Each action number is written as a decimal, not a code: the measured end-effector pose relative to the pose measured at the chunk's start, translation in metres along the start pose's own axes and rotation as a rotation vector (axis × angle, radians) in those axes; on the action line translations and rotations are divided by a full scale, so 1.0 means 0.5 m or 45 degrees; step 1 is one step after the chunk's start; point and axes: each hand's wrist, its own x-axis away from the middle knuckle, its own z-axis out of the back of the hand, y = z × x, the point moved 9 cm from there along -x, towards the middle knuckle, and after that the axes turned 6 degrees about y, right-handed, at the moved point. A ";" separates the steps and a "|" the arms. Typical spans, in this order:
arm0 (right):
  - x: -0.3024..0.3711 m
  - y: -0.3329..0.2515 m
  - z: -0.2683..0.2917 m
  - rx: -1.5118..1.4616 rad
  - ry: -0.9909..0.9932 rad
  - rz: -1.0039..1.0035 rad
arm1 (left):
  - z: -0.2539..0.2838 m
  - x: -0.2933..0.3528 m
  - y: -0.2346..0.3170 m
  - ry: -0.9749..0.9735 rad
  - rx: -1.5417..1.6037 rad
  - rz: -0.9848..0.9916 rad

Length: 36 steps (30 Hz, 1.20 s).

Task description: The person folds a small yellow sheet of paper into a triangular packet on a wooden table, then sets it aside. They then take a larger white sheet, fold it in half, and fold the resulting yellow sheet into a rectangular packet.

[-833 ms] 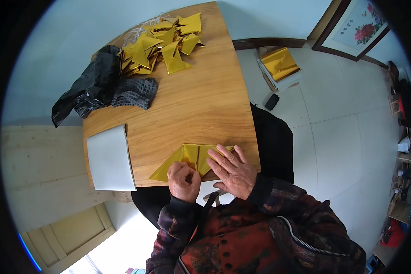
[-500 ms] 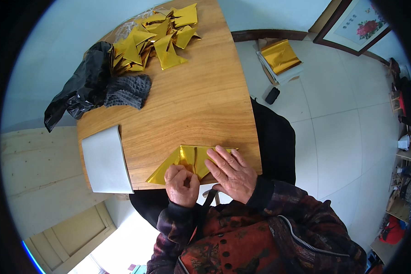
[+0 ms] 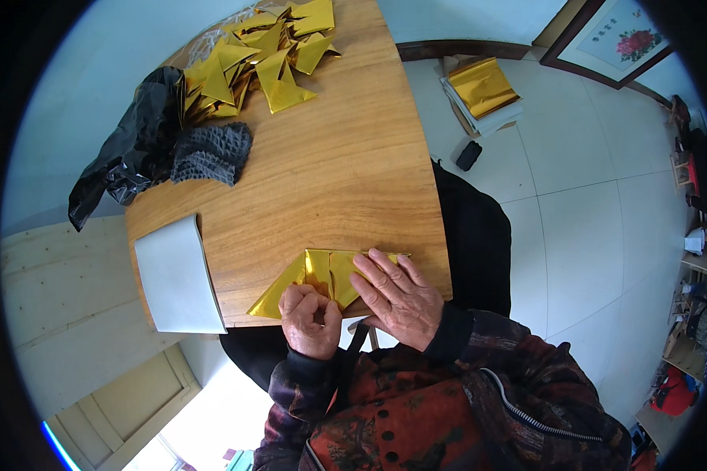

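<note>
A partly folded sheet of gold foil paper (image 3: 316, 269) lies at the near edge of the wooden table, with slanted ends and creases across its middle. My left hand (image 3: 310, 320) has its fingers curled and pinches the paper's near edge close to the centre crease. Flat on the right part of the sheet rests my right hand (image 3: 404, 302), fingers stretched out and slightly spread. The paper under both hands is hidden.
Folded gold foil pieces (image 3: 283, 82) are heaped at the table's far end, beside a black plastic bag (image 3: 145, 133) and a dark textured cloth (image 3: 212, 153). A grey-white folded sheet (image 3: 179, 275) lies left. Gold paper (image 3: 483, 86) sits stacked on the floor beside a small black object (image 3: 469, 155).
The view has shifted slightly. Both hands keep nearly the same place and pose on the gold paper.
</note>
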 end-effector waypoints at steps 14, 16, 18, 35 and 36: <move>-0.007 0.001 0.003 -0.004 -0.017 -0.003 | 0.002 -0.001 0.006 0.024 0.022 -0.057; -0.008 -0.001 0.006 0.030 -0.009 0.013 | 0.006 -0.001 0.009 0.054 0.039 -0.059; -0.009 -0.002 0.006 0.049 -0.002 0.012 | 0.008 -0.003 0.012 0.059 0.055 -0.079; -0.002 -0.004 -0.003 0.116 0.011 0.058 | 0.010 0.001 0.013 0.175 0.041 -0.131; -0.002 -0.005 -0.004 0.148 0.012 0.068 | 0.008 0.000 0.012 0.170 0.042 -0.118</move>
